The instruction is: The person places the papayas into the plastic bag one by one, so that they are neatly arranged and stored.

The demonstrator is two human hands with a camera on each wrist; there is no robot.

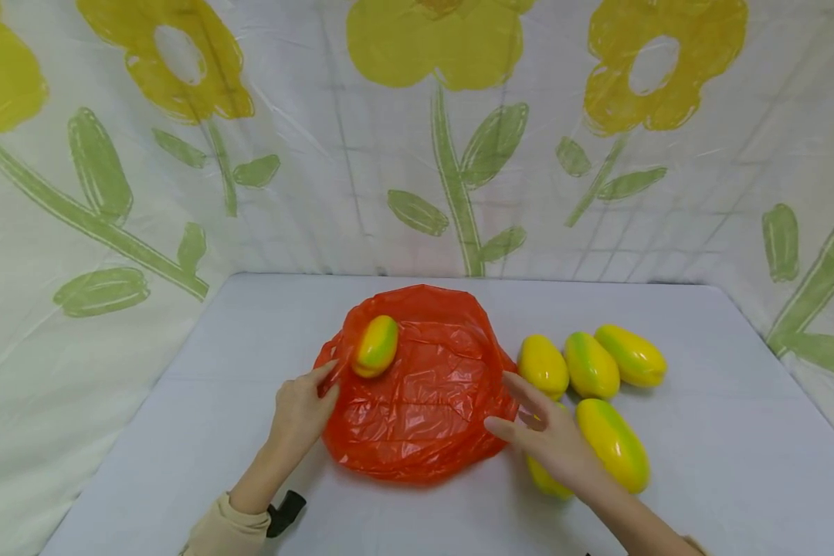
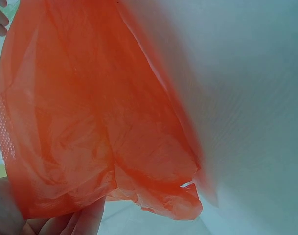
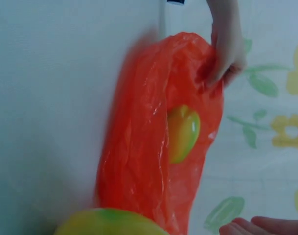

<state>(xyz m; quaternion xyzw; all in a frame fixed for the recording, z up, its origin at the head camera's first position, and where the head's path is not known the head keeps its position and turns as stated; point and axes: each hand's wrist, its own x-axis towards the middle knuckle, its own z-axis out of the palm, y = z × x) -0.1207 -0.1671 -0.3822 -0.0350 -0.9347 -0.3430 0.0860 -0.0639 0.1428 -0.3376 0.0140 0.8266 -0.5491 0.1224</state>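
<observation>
A red plastic bag (image 1: 424,386) lies spread on the table with its mouth facing up. Inside it, toward the left, is one glossy yellow-green fruit (image 1: 375,347) shaped like a papaya. My left hand (image 1: 300,409) pinches the bag's left rim; in the left wrist view, red plastic (image 2: 90,122) runs between its thumb and fingers. At the bag's right edge, my right hand (image 1: 552,432) has its fingers and thumb spread, holding nothing. It partly covers a papaya-like fruit (image 1: 545,475) below it. Another such fruit (image 1: 613,444) lies beside the wrist.
Behind my right hand, more yellow-green fruits (image 1: 592,365) sit in a row on the white table (image 1: 723,432). A dark object (image 1: 288,510) shows beside the left sleeve. A flower-printed curtain (image 1: 306,154) hangs behind the table.
</observation>
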